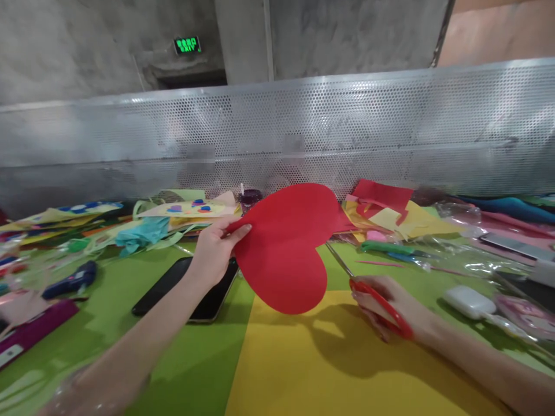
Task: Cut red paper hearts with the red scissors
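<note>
A red paper heart (286,254) is pinched at its pointed end between the thumb and fingers of my left hand (217,245). It hangs tilted above the table, its notch facing right. My right hand (385,303) is closed around red-handled scissors (381,309). Their metal blades point up and left, near the notch; the tips are partly hard to make out. Under the heart lies a yellow sheet (303,370), with shadows of the heart and right hand on it. A black tablet or phone (217,294) rests partly behind my left hand.
Red and yellow paper scraps (385,202) lie at the back right, near a green-handled tool (385,247). A white case (468,301) sits at right. Teal crumpled paper (141,234) and a dark blue glue gun (73,280) are at left. A perforated metal panel (260,127) stands behind.
</note>
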A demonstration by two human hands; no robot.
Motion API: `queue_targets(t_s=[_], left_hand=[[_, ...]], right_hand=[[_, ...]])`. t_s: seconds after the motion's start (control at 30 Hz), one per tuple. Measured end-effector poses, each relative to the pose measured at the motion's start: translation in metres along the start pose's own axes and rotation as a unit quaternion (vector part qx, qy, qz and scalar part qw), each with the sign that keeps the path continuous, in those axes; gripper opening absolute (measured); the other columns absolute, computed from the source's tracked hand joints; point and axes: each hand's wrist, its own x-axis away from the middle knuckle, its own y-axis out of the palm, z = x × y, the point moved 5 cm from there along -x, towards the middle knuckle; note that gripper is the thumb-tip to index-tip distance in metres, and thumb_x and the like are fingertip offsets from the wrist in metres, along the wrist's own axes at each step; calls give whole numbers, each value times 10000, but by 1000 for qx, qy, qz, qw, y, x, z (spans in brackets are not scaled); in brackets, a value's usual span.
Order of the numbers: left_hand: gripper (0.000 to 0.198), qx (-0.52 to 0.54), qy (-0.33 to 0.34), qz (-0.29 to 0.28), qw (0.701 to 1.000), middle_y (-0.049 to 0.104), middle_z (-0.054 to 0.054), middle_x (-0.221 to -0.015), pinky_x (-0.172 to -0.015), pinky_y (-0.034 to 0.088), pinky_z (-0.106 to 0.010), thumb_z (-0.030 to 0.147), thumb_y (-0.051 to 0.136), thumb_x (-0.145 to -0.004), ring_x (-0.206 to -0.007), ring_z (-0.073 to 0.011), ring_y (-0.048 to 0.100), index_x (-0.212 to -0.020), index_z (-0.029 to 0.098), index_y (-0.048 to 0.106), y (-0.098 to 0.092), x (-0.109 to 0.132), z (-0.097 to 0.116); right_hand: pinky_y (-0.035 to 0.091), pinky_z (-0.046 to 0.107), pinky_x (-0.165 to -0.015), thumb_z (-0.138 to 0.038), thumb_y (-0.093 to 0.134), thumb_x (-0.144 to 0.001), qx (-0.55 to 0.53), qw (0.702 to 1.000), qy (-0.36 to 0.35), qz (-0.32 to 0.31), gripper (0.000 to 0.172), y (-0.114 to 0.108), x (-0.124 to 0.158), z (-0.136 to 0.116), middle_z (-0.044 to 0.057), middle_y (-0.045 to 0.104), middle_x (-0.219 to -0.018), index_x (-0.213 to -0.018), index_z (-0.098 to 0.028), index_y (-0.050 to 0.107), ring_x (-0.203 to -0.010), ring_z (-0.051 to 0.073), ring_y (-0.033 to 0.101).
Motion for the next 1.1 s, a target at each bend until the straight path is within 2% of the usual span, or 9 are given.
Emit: queue_targets(t_s=[0.1,0.7,1.1], left_hand=[[348,11,4,5,1000,687,-54,-819,-701,509,-348,312,744,-579,-745,-210,633,-883,165,660,0,1,2],[312,3,20,8,1000,685,-56,-823,-733,505,-378,309,730,-588,-796,-234,632,-856,163,661,3,4,9],[326,6,16,1,1000,689,-69,-871,-749,515,-380,308,723,-608,-810,-232,636,-897,170,664,7,7,12]], right_hand=[[311,193,-346,-434,552,-732,2,1000,7,-13,334,1,2,-1,-72,401,-345,-585,-204,359,-305,76,388],[294,180,-323,-421,557,-733,27,1000,-1,9,348,10,5,-5,-83,360,-356,-567,-202,342,-294,56,344],[320,176,-340,-395,548,-755,31,999,7,-21,311,9,4,1,-78,376,-358,-595,-201,366,-310,65,384]])
